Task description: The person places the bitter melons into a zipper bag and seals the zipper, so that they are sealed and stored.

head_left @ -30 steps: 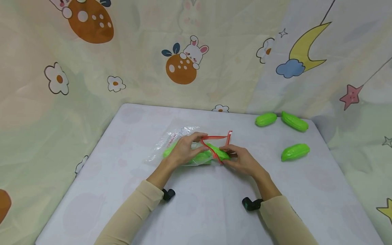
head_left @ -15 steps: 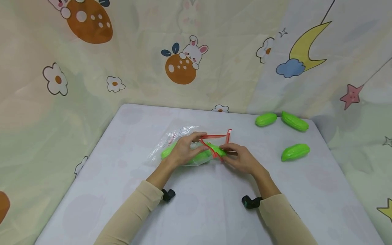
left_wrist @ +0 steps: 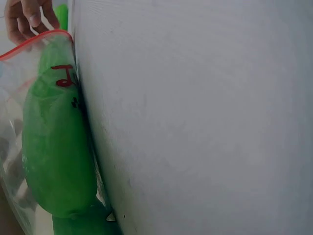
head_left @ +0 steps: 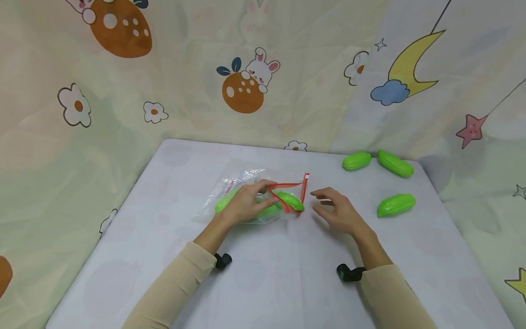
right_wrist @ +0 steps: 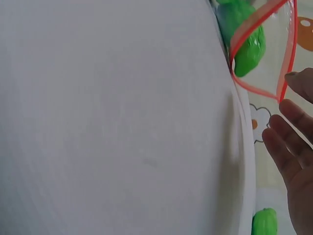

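A clear zip bag (head_left: 218, 194) with a red-edged mouth lies on the table, its mouth standing open toward the right. Inside it are bright green, cucumber-like vegetables; one vegetable (head_left: 290, 201) sits right at the mouth, and another (left_wrist: 61, 147) shows through the plastic in the left wrist view. My left hand (head_left: 244, 203) holds the bag near its mouth, thumb and forefinger at the red strip. Just right of the mouth, my right hand (head_left: 339, 212) is held in the air with fingers apart, holding nothing. Its fingers (right_wrist: 288, 147) also show in the right wrist view.
Three more green vegetables lie on the right of the table: a short one (head_left: 356, 161) and a long one (head_left: 395, 163) by the back edge, another (head_left: 396, 205) nearer. A printed cloth (head_left: 185, 68) hangs behind the white-covered table (head_left: 263, 283).
The green vegetable has slid left into the bag's mouth. My right hand has let go of it and drawn back to the right. My left hand stays at the bag.
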Tool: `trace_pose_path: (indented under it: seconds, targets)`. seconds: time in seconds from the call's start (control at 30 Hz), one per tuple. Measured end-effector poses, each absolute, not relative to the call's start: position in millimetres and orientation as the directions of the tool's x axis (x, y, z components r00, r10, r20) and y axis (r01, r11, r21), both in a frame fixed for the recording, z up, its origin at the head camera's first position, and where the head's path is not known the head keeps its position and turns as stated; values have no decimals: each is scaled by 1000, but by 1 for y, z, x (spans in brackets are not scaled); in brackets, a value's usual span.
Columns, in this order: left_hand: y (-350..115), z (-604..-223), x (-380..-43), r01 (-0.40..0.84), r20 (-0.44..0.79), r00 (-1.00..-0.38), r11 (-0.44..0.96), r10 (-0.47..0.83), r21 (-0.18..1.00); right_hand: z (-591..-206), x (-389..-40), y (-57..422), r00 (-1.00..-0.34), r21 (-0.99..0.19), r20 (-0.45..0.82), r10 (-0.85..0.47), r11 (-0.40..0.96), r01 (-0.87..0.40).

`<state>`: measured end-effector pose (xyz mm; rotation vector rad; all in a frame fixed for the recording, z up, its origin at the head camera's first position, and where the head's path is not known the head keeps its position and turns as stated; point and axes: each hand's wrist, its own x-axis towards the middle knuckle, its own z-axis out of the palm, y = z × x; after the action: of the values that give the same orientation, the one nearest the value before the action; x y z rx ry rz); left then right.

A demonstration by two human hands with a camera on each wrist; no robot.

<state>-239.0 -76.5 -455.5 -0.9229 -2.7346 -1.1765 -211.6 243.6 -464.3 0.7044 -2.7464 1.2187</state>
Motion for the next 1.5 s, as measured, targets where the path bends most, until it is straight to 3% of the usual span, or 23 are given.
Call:
trace_pose_path:
  seconds: [0.37,0.73,1.3,1.5]
  targets:
    - [-79,-455,-238,526,246,-822,522,513,671,-463,-213,274,-899,-534,297,-322,724,-436]
    - [-80,-456,-237,514,245,-828,510,504,690,-464,-217,306,-834,-409,452,-317,757,-510]
    - [-82,-458,-239,531,268,-823,509,501,678,-457,-221,338,-869,-328,449,-208,866,-377]
    - [-82,-458,-239,521,256,-827,511,501,684,-450,-218,353,-919,-313,369,-139,912,-264]
